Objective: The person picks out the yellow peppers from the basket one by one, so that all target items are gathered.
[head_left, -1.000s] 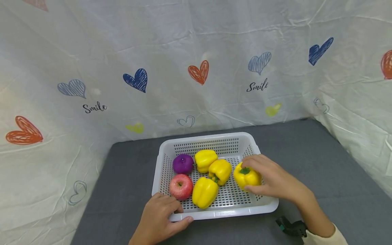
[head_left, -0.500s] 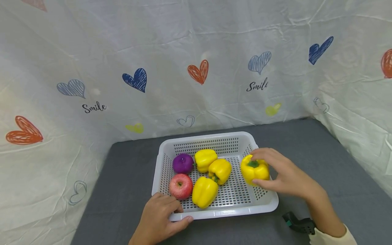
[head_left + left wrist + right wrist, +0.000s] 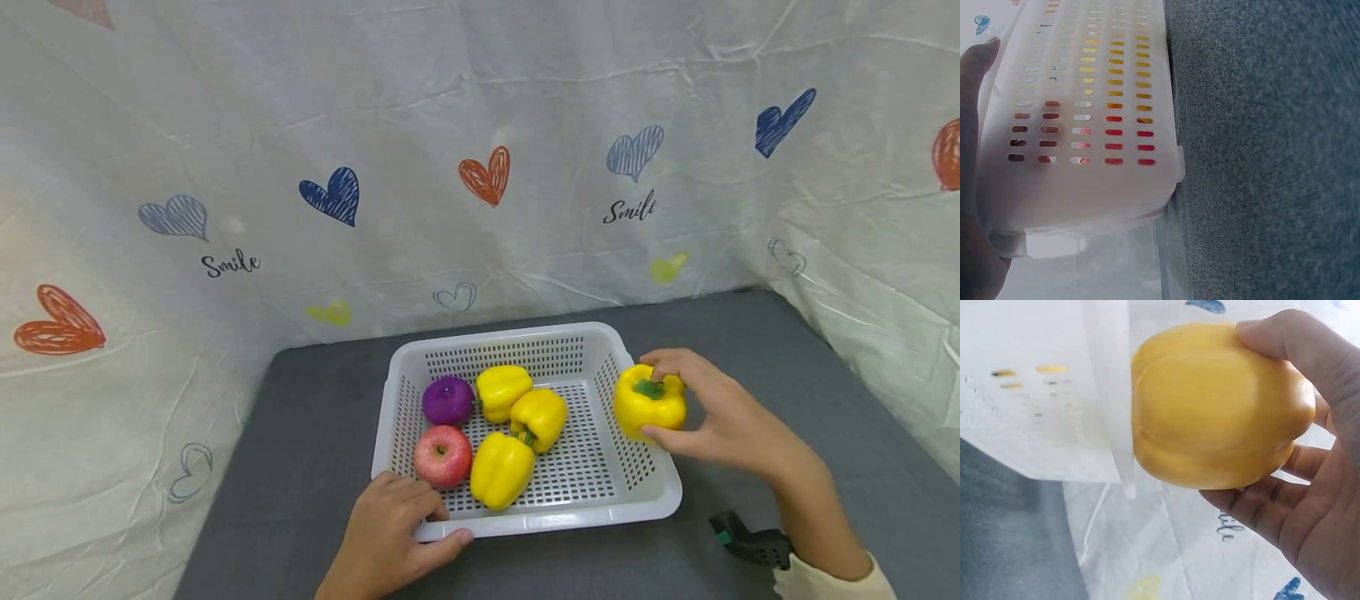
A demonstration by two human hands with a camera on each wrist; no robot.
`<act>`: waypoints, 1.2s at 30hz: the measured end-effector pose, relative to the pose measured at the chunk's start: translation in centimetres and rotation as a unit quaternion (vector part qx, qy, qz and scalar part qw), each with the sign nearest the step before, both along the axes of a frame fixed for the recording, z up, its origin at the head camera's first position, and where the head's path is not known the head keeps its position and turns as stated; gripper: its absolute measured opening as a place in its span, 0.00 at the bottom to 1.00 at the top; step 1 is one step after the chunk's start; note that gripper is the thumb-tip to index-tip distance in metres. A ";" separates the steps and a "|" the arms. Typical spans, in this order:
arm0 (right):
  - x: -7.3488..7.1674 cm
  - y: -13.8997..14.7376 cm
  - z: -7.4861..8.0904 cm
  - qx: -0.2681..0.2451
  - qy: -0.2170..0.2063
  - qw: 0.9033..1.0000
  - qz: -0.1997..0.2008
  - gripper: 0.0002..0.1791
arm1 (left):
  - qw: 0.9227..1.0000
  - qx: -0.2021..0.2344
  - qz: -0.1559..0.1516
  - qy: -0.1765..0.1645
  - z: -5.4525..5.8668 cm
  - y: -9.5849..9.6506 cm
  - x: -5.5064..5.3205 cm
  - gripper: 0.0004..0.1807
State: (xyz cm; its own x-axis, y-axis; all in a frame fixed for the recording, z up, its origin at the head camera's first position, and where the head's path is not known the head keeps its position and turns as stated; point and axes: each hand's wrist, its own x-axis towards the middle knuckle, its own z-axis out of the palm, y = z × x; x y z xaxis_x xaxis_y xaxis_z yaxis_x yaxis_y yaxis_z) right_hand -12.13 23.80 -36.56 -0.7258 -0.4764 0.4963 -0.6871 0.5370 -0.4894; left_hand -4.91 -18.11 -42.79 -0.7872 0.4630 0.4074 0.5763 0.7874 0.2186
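Note:
My right hand [image 3: 716, 417] grips a yellow bell pepper [image 3: 649, 402] between thumb and fingers, its green stem facing up. In the head view the pepper overlaps the right rim of the white plastic basket [image 3: 570, 521]; the right wrist view shows the pepper [image 3: 1210, 406] beside the rim, raised to its height. My left hand [image 3: 397, 529] holds the basket's near left corner, thumb outside and fingers over the rim. Inside the basket lie a red apple [image 3: 443, 457], a purple round vegetable [image 3: 448, 401] and three more yellow bell peppers [image 3: 503, 472].
The basket stands on a dark grey cloth-covered table [image 3: 300, 467]. Behind and at the sides hangs a pale curtain [image 3: 405, 100] printed with hearts. A black band [image 3: 750, 542] with a green patch is on my right wrist.
My right hand has lifted the yellow bell pepper from the right part of the basket and moved it right, up to the rim. The left hand and the basket have stayed put.

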 end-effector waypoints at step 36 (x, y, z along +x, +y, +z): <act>-0.9 3.8 -1.3 0.025 0.022 0.997 -0.075 0.33 | 1.000 0.001 -0.004 0.011 -0.3 0.0 -0.1 0.20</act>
